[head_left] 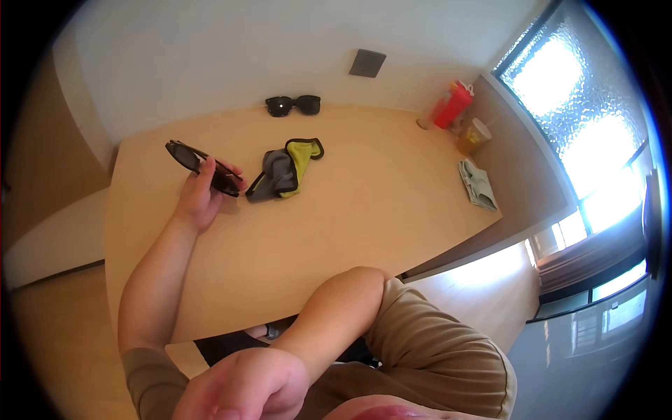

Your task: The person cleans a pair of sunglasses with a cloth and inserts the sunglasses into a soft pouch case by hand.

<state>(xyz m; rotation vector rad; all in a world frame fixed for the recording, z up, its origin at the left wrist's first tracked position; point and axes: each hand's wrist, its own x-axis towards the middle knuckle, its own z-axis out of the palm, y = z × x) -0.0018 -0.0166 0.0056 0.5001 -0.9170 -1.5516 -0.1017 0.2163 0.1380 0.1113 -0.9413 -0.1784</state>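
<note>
My left hand (200, 196) is closed on a pair of dark sunglasses (183, 157), held a little above the left side of the table. The thumb lies across the frame and the fingertips show behind it. Just right of that hand lies a crumpled soft cloth piece (281, 171), grey and yellow-green with black edging. Another pair of black sunglasses (294, 106) rests at the back edge by the wall. My right hand (245, 385) is raised close to the camera at the bottom, bent at the wrist, its fingers mostly cut off by the frame.
On the light wooden table (378, 217), a red bottle (453, 106) and a cup of amber drink (474, 136) stand at the back right. A folded pale green cloth (478, 185) lies at the right edge, beside a low wooden partition (525, 157) under a bright window.
</note>
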